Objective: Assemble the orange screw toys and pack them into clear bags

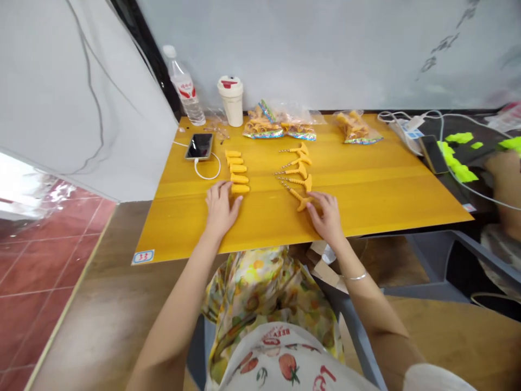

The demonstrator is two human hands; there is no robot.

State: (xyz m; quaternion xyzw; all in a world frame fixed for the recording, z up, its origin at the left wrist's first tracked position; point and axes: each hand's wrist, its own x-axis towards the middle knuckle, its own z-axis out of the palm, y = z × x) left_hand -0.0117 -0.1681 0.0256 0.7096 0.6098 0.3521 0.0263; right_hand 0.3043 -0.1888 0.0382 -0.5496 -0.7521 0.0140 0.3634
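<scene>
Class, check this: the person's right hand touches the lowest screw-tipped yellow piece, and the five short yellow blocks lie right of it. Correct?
No: the head view shows the five short yellow blocks left of the lowest screw-tipped yellow piece; the right hand does touch it.

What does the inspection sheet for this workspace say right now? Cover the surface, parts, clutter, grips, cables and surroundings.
Surface: yellow wood-grain tabletop, numbered sticker at its front corner.
Job's things: column of five yellow blocks; row of five yellow T-shaped pieces with thin threaded stems.
Clutter: water bottle, white cup, snack bags, phone.
Grips: left hand beside the lowest block; right hand at the lowest T-shaped piece.
Cables: white charging cable into the phone; white cables at the far right corner.
Surroundings: co-worker's arm at right, near bright green pieces; red tile floor at lower left.
</scene>
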